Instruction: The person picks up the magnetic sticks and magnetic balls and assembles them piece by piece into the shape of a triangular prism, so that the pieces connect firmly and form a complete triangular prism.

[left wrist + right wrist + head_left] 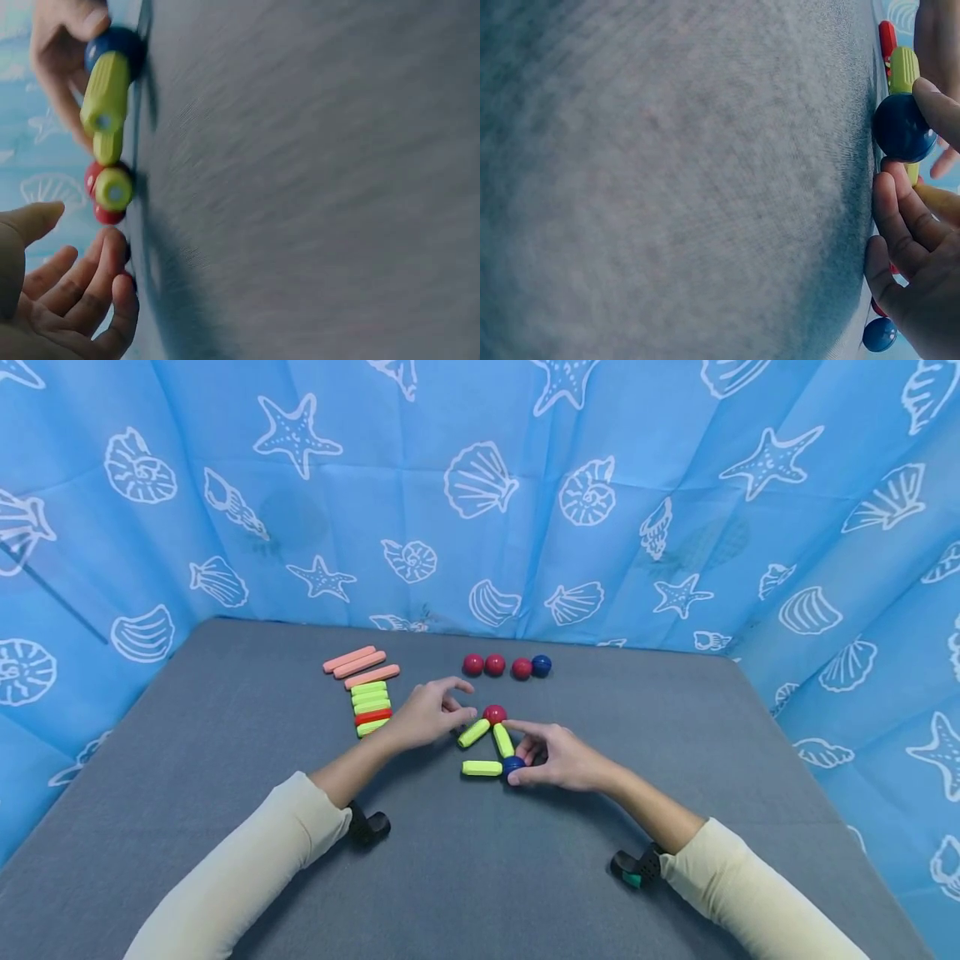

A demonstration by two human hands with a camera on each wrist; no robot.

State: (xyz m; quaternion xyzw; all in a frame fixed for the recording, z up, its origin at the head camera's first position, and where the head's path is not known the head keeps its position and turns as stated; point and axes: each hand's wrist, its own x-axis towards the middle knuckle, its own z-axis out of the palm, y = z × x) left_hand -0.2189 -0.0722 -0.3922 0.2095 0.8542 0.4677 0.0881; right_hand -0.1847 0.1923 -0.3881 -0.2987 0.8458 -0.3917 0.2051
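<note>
My right hand point(566, 760) holds a blue ball point(513, 767) between thumb and fingers, low over the table, with its index finger stretched toward a red ball point(495, 714). A yellow-green stick point(503, 740) joins the two balls. Another yellow-green stick point(482, 768) points left from the blue ball. From the red ball, a third yellow-green stick point(473, 733) slants down to the left; its end shows a small pale disc in the left wrist view. Left of the red ball, my left hand point(429, 717) hovers with spread, relaxed fingers and nothing in its grasp.
Behind the hands stand several red balls point(473, 665) and another blue ball point(542, 666) in a row. Farther left lie orange sticks point(360, 663), above a stack of yellow-green sticks point(370, 697) with a red stick point(372, 717) among them. A shell-patterned blue curtain point(480, 527) borders the grey table point(450, 877).
</note>
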